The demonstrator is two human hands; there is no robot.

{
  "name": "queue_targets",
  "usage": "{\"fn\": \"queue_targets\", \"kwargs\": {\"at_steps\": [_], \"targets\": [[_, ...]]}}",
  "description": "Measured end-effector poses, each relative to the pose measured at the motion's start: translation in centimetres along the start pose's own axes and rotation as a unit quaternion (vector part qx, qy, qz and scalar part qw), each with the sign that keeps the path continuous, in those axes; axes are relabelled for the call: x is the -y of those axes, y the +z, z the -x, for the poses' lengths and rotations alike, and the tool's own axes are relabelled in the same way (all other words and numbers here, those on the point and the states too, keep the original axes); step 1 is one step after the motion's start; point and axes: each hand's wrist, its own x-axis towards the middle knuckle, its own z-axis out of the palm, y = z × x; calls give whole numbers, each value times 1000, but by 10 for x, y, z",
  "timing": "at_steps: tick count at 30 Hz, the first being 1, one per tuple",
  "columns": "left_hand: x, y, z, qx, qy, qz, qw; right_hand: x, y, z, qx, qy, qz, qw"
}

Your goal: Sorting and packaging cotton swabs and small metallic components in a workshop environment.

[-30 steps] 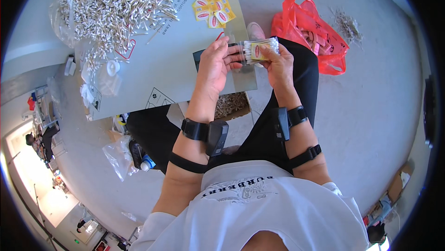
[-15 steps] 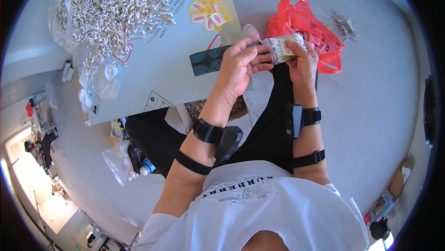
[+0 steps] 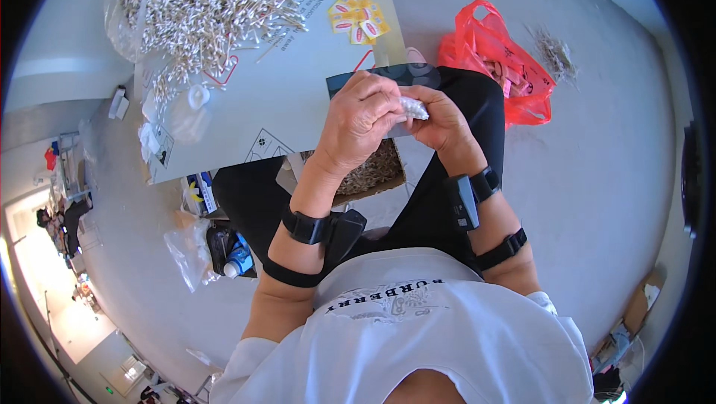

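Observation:
My left hand (image 3: pixel 359 117) and my right hand (image 3: pixel 441 122) meet over the near right corner of the table, above my lap. Both are closed on a small clear pack of cotton swabs (image 3: pixel 415 109), the left with bent fingers at one end and the right pinching the other. White swab tips show through the plastic between them; the rest of the pack is hidden by my fingers. At the table's far left lies a large heap of loose cotton swabs (image 3: pixel 209 20), partly in clear plastic. Small yellow, white and red cards (image 3: pixel 359 18) are spread to the right of it.
A red plastic bag (image 3: pixel 533 102) with pink packs inside rests on the floor at the right, beside scattered sticks (image 3: pixel 553 54). Under the table's near edge is a cardboard box (image 3: pixel 403 168) full of sticks. A white round lid (image 3: pixel 198 96) lies on the table (image 3: pixel 246 109).
Both hands have moved left and slightly down, toward me. My left hand, open at the pack's end before, has closed on it. The pack has turned and its yellow card no longer shows.

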Motion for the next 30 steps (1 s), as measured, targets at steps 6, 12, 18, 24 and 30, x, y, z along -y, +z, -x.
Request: {"fn": "queue_targets", "kwargs": {"at_steps": [6,12,18,24,30], "targets": [[12,-14,27,-80,-68,-32,994,-25,31,8,-119,-412,476,768],[20,-15,45,-98,-47,-95,990,-41,49,17,4,-401,567,720],[25,-24,52,-85,-32,-105,990,-41,53,7,-3,-516,674,528],[24,-21,55,-114,-34,-129,984,-39,63,7,38,-554,723,411],[25,-24,51,-87,-50,-122,987,-40,58,3,26,-544,686,482]]}}
